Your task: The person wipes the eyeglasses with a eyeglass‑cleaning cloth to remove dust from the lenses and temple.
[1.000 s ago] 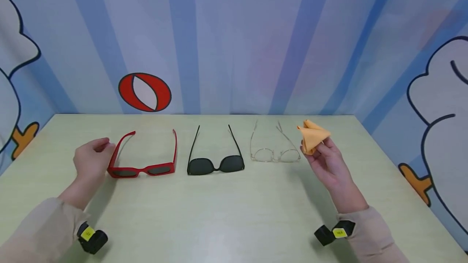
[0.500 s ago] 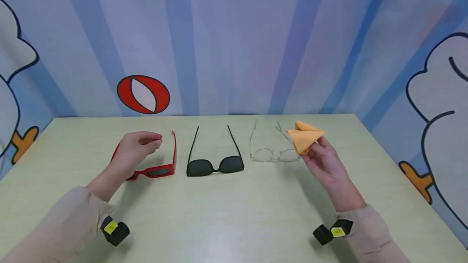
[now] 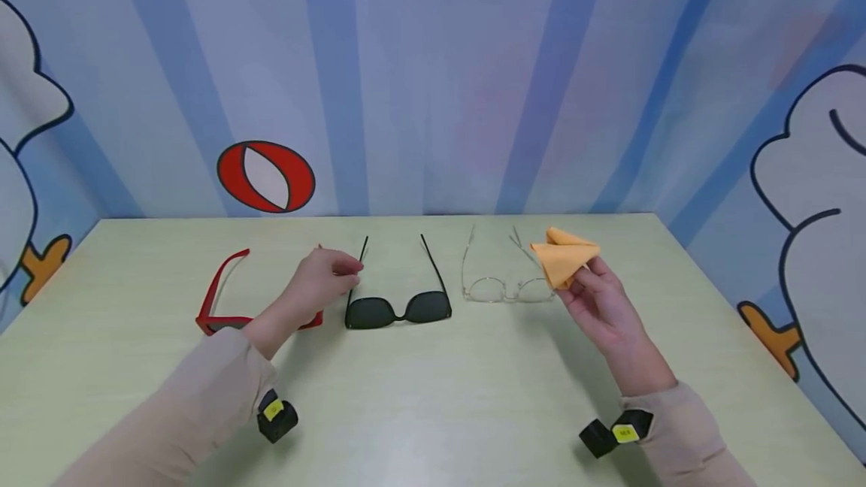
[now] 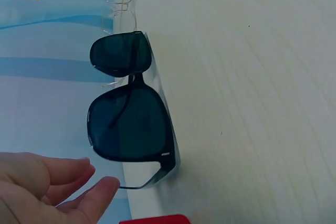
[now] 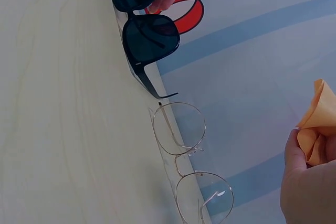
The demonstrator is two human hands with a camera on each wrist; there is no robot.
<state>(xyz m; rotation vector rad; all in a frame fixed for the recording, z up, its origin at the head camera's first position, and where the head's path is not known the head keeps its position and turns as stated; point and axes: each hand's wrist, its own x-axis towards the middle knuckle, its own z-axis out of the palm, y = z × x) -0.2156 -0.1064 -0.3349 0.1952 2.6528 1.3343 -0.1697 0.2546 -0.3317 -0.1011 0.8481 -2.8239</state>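
Black sunglasses (image 3: pixel 370 313) stand with temples unfolded in the middle of the row. My left hand (image 3: pixel 318 280) is at their left temple. In the left wrist view, thumb and fingers are apart, with the temple's end reaching the thumb tip. Part of the red sunglasses (image 3: pixel 226 321) is hidden behind that arm. On the right, my right hand (image 3: pixel 605 314) pinches a folded orange cloth (image 3: pixel 563 258), raised over the right end of the thin metal-framed glasses (image 5: pixel 205 124). These clear glasses also have unfolded temples.
All three pairs stand on a pale wooden table (image 3: pixel 419 404). A blue striped backdrop (image 3: pixel 433 81) with cartoon prints rises behind its back edge. Each wrist carries a small black camera, such as the left camera (image 3: pixel 277 421).
My left hand has moved right, from the red sunglasses' left temple across them to the black pair. The right hand has shifted slightly left with the orange cloth, then stayed still.
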